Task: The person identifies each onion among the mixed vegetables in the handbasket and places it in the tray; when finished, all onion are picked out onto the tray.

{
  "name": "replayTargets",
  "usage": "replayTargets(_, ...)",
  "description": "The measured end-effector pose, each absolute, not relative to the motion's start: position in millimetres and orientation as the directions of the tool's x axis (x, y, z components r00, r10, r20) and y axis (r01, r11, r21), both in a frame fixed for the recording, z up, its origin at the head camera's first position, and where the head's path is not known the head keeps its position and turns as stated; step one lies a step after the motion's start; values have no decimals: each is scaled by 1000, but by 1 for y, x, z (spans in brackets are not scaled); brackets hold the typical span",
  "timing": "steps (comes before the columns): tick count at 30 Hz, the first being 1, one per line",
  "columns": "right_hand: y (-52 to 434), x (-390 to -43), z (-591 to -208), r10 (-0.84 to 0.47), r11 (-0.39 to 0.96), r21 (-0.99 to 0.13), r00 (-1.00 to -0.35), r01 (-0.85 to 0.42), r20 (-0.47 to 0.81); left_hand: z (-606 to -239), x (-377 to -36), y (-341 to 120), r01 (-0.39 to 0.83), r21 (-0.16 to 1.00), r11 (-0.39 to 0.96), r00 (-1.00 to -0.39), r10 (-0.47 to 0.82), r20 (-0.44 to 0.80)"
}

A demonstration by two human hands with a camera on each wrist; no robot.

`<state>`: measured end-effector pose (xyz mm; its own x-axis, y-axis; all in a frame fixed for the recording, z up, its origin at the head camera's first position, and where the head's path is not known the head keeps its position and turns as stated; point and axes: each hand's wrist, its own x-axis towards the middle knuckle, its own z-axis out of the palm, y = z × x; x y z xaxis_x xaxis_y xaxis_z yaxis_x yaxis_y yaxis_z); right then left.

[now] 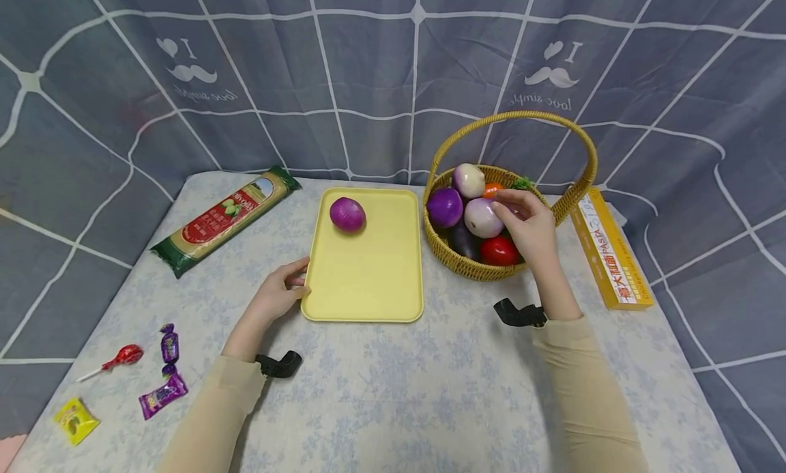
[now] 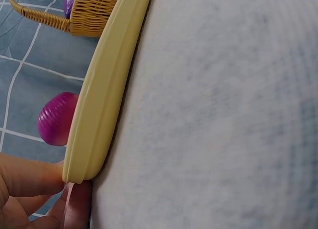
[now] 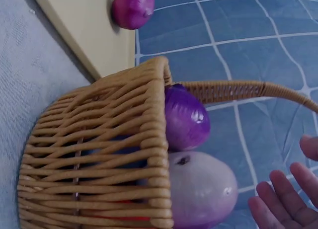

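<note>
My left hand [image 1: 278, 292] holds the left edge of a yellow tray [image 1: 368, 282], with its fingertips at the rim near the front corner. A purple onion [image 1: 347, 214] lies at the tray's back left. My right hand [image 1: 533, 227] reaches over a wicker basket [image 1: 479, 268], its fingers spread and holding nothing. Nearest to them is a round white-and-purple vegetable [image 3: 206, 189]; a gap separates the two in the right wrist view. Around it in the basket sit a purple vegetable [image 1: 445, 207], another pale one [image 1: 469, 181], a dark eggplant [image 1: 463, 241] and a red tomato [image 1: 499, 251].
The basket's tall handle [image 1: 516, 117] arches behind my right hand. Right of the basket lies a yellow pasta box [image 1: 614, 254]. A green-ended pasta bag [image 1: 227, 217] is at the back left. A red lollipop [image 1: 128, 354] and several wrapped candies [image 1: 162, 396] lie at the front left.
</note>
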<state>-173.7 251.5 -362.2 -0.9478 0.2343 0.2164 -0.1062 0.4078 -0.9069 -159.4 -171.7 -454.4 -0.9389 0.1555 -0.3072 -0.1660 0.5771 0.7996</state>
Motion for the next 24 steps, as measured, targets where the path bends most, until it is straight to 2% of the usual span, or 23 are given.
replayTargets(7,253,-182,-367,168,397,-915,-974,-77,155,-457,-156,-172,-172,795,582,-938,149,-312)
replayTargets(18,254,-197,-384,142,517,-856,-984,-23,112,-456,-158,-170,-169,796,581,-944,138,-301)
replayTargets(24,250,-199,-390,133,642,-767,-987,14,93,-456,-160,-169,-175,793,583,-941,137,-309)
